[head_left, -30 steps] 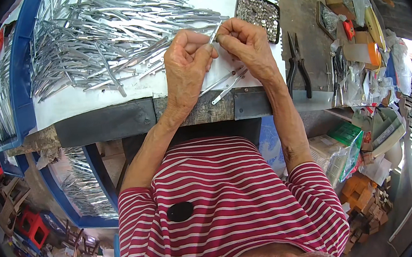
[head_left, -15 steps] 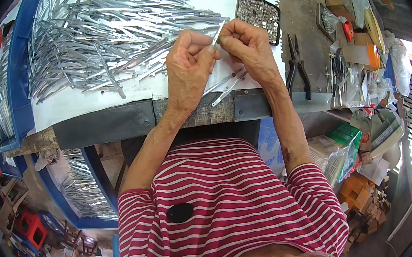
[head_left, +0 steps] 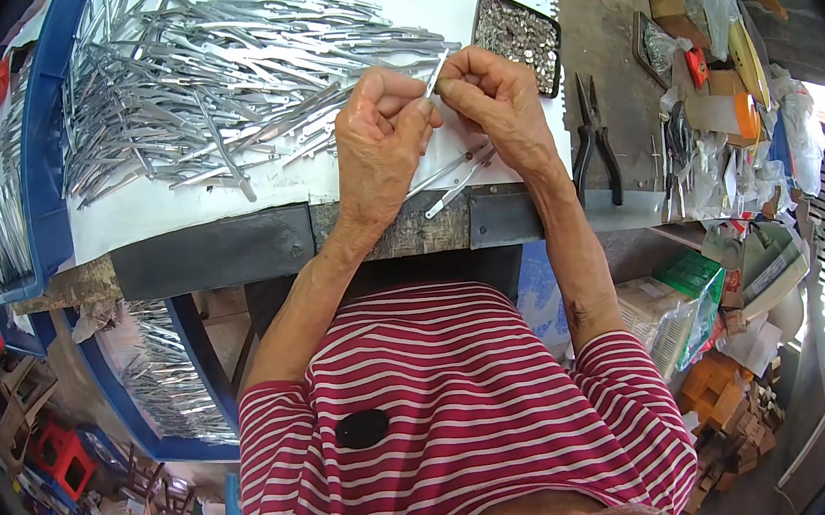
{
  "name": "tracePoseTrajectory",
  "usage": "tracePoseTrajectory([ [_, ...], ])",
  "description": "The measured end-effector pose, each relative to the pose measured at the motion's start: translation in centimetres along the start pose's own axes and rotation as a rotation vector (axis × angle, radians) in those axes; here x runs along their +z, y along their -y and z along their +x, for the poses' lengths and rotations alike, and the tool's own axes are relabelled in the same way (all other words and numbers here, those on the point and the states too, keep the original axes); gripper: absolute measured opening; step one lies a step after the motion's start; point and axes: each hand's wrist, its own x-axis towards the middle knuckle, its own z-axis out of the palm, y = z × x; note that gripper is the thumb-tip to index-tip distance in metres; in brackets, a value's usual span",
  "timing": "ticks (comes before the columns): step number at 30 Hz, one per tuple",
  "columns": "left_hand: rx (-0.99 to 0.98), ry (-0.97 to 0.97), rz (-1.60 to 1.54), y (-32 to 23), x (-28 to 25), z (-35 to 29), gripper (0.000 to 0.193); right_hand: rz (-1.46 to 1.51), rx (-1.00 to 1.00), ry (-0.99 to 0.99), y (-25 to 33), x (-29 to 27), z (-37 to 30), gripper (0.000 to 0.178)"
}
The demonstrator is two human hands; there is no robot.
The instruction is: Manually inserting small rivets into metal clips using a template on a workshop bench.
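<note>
White-topped workbench with dark worn front edge; cluttered workshop around, boxes and bags at right. Big heap of thin silvery metal strips covers bench left. Blue plastic crate below bench holds more strips. Black rectangular tray full of small round metal pieces, just beyond hands. Black-handled pliers lie at right. Left hand and right hand together pinch one narrow silvery metal strip above bench, fingertips closed on it. Two loose strips lie under wrists.
</note>
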Motion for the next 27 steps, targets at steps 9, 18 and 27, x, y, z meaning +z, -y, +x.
tracePoseTrajectory([
  [9,-0.042,-0.003,-0.131,0.08,-0.16,0.11,0.007,0.005,0.018,0.04,0.19,-0.03,0.1,0.008],
  [18,-0.054,0.002,-0.107,0.1,-0.13,0.16,0.007,0.0,0.042,0.06,0.37,-0.31,0.09,0.008],
  [27,-0.066,0.016,-0.101,0.39,-0.26,0.21,0.008,-0.029,0.049,0.072,0.42,-0.44,0.1,0.009],
])
